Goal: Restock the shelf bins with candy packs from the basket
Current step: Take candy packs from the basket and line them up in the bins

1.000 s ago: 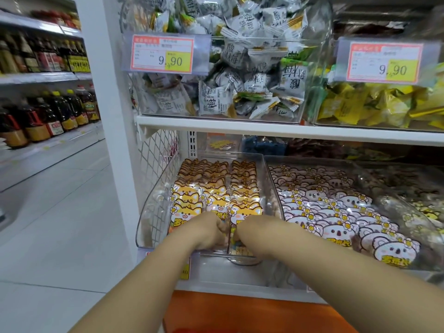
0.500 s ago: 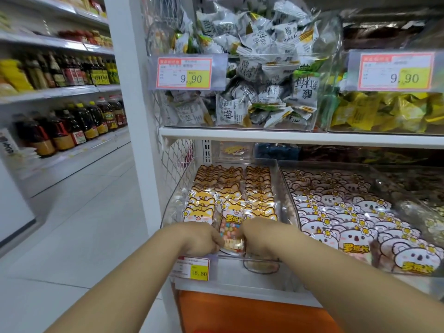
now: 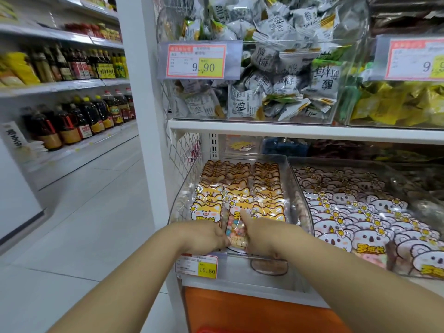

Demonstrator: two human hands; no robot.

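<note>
While the left hand (image 3: 206,236) still pinches the near candy pack (image 3: 236,228), the right hand (image 3: 265,234) holding it has straightened a forefinger (image 3: 245,217) (price tag (image 3: 196,265) below: 16.80).

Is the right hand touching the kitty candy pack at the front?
Touching. The head view shows the right hand with its pointing finger lying flat on the front candy pack in the clear bin, with no gap between them.

Lay in three overlapping rows as orange cat-faced candy packs (image 3: 266,188) inside clear left shelf bin (image 3: 235,270); showed coloured sweets in nearest middle pack (image 3: 236,228).
</note>
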